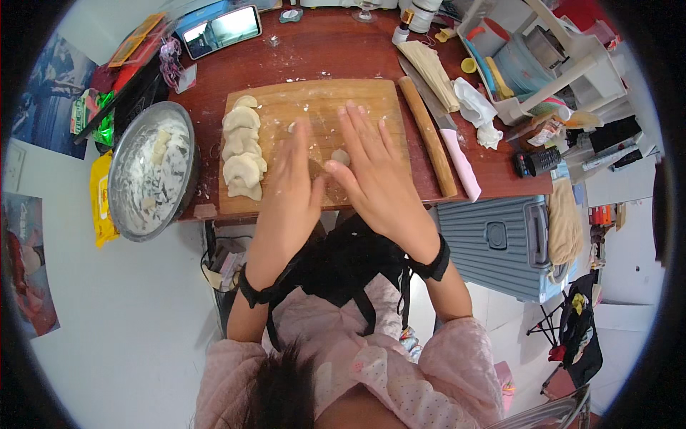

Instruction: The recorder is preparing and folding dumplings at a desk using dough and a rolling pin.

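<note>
Both my hands are over a floured wooden cutting board (321,91). My left hand (289,193) is turned on edge and blurred, its fingers straight and its thumb apart; I see nothing held in it. Palm down, my right hand (378,171) has its fingers stretched and spread. Close to its thumb lies a small round piece of dough (340,156). A small white bit (292,127) shows beside my left fingertips. Several folded dumplings (244,142) overlap in a column along the board's left side. What is under my palms is hidden.
A metal bowl (120,177) with flour and dough pieces stands left. Right of the board lie a wooden rolling pin (427,137) and a pink-handled knife (460,163). A phone (222,32) leans at the back. A white rack (576,69) holds dishes; a suitcase (490,241) stands below.
</note>
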`<control>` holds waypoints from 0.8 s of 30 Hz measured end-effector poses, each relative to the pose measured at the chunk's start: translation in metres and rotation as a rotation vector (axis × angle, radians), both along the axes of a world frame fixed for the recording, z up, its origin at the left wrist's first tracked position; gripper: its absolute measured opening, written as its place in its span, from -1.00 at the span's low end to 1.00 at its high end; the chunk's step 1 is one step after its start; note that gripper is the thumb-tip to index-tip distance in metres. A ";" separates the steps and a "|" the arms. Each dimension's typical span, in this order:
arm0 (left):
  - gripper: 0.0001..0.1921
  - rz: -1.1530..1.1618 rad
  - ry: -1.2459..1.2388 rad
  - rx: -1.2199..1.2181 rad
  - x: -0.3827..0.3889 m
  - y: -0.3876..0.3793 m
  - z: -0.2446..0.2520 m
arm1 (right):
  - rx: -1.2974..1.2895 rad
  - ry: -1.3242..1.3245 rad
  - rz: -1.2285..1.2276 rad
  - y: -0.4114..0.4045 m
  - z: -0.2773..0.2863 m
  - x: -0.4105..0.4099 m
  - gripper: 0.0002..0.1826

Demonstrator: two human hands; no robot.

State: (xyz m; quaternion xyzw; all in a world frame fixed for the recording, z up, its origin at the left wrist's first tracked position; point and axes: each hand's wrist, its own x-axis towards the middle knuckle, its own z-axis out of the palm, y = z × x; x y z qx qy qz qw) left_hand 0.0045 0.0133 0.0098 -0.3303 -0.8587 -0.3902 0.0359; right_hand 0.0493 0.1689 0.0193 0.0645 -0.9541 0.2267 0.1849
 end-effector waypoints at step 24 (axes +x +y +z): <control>-0.44 0.067 0.054 0.398 0.013 -0.017 0.003 | 0.256 0.056 -0.033 -0.021 -0.027 -0.039 -0.26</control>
